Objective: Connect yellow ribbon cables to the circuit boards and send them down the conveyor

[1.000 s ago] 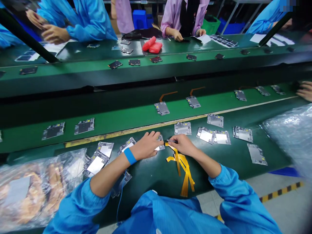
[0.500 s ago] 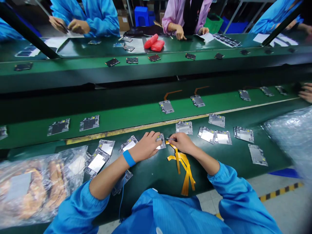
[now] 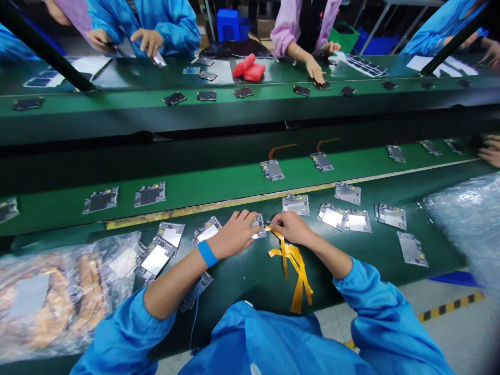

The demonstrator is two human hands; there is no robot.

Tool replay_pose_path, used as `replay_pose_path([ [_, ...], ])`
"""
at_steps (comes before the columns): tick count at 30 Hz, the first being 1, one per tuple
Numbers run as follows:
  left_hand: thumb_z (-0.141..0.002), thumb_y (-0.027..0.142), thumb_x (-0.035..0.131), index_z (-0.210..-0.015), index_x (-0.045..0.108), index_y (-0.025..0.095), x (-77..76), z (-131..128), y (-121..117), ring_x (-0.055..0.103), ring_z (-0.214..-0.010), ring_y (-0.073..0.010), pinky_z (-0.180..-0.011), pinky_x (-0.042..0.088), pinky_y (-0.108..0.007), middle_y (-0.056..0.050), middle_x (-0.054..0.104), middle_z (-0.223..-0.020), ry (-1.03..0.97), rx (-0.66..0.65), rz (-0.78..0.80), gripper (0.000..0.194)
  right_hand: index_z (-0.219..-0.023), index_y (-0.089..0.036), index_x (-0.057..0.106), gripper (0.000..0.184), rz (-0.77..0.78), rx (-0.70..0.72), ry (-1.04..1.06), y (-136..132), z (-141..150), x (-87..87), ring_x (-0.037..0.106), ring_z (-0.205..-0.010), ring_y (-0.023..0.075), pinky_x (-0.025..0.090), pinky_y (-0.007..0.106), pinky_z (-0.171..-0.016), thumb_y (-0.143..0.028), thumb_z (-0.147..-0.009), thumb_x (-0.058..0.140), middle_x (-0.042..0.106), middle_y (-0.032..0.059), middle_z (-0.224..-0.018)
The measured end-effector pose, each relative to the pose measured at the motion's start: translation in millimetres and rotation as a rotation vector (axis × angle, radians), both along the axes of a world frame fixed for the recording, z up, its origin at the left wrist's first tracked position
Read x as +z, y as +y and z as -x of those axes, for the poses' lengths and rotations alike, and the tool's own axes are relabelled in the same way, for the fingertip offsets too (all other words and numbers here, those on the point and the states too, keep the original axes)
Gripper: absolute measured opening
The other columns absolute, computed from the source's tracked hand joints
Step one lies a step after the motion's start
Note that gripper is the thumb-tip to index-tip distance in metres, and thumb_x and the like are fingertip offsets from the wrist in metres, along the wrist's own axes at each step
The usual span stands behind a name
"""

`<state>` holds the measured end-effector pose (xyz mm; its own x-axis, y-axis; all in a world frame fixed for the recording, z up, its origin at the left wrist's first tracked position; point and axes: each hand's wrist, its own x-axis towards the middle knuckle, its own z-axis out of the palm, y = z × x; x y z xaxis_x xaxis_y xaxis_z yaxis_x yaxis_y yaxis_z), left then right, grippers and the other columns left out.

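Observation:
My left hand (image 3: 237,234), with a blue band at the wrist, holds a small circuit board (image 3: 258,226) against the green bench; its fingers cover the board's left part. Just right of that board, my right hand (image 3: 292,227) pinches a slim grey tool (image 3: 275,223), its tip near the board's edge. Yellow-orange flex cables (image 3: 297,271) lie in a loose bunch below my right hand, and one end reaches up by the tool tip. Whether that end touches the board I cannot tell. Another circuit board (image 3: 296,204) lies just beyond my right hand.
More boards lie left (image 3: 156,258) and right (image 3: 357,221). A clear plastic bag of copper-coloured pieces (image 3: 50,302) sits at left, clear plastic wrap (image 3: 469,213) at right. Beyond runs a green belt (image 3: 219,182) carrying boards; co-workers' hands (image 3: 314,67) work at the far bench.
Boards on the near belt have shifted right, those on the far belt left. A co-worker's hand across has reached toward a board on the far belt. My hands have hardly moved.

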<state>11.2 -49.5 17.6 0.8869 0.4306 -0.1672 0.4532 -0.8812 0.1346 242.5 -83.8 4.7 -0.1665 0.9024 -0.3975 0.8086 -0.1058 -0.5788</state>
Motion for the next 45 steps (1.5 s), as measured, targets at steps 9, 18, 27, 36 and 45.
replay_pose_path([
  [9, -0.098, 0.025, 0.062, -0.131, 0.065, 0.029, -2.8, -0.4, -1.6, 0.049, -0.119, -0.0331, -0.094, 0.041, -0.045, -0.017, 0.054, -0.138, -0.022, -0.009, -0.033, 0.034, -0.086, -0.019, 0.081, 0.019, 0.029, 0.079, -0.096, 12.0, 6.5, 9.1, 0.057, -0.065, 0.0149, 0.028, 0.026, -0.057, -0.027, -0.093, 0.066, 0.073, 0.0022, -0.073],
  [18, -0.101, 0.022, 0.055, -0.138, 0.062, 0.033, -4.3, -6.3, -5.3, 0.052, -0.11, -0.0312, -0.088, 0.04, -0.042, -0.016, 0.056, -0.13, 0.01, -0.034, -0.096, 0.04, -0.1, -0.024, 0.081, 0.02, -0.018, 0.126, -0.184, 6.4, 5.1, 12.1, 0.067, -0.082, 0.0187, 0.032, 0.026, -0.063, -0.031, -0.099, 0.063, 0.078, 0.0038, -0.09],
  [27, -0.1, 0.021, 0.054, -0.135, 0.064, 0.031, -0.2, -7.9, -4.6, 0.052, -0.112, -0.0329, -0.089, 0.041, -0.044, -0.017, 0.054, -0.132, -0.003, -0.024, -0.076, 0.038, -0.113, -0.025, 0.075, 0.03, -0.225, 0.258, -0.12, -2.3, 3.7, 8.6, 0.064, -0.088, 0.0171, 0.038, 0.027, -0.072, -0.034, -0.109, 0.046, 0.068, 0.0052, -0.105],
  [36, -0.1, 0.021, 0.053, -0.138, 0.062, 0.035, -0.8, -8.6, -6.4, 0.052, -0.11, -0.0315, -0.09, 0.041, -0.044, -0.015, 0.055, -0.129, 0.012, -0.001, -0.061, 0.041, -0.101, -0.022, 0.069, 0.009, -0.194, 0.266, -0.142, 0.2, 3.3, 0.2, 0.061, -0.084, 0.0165, 0.033, 0.026, -0.069, -0.026, -0.102, 0.061, 0.066, 0.0034, -0.098],
  [45, -0.086, 0.021, 0.066, -0.149, 0.052, 0.026, 1.3, -3.7, 0.8, 0.053, -0.115, -0.0334, -0.093, 0.042, -0.045, -0.018, 0.056, -0.132, -0.003, 0.006, -0.036, 0.065, -0.094, -0.02, 0.064, 0.023, -0.36, -0.105, 0.227, -11.1, -22.7, 4.2, 0.06, -0.081, 0.0185, 0.044, 0.029, -0.076, -0.036, -0.104, 0.051, 0.067, 0.0048, -0.09],
])
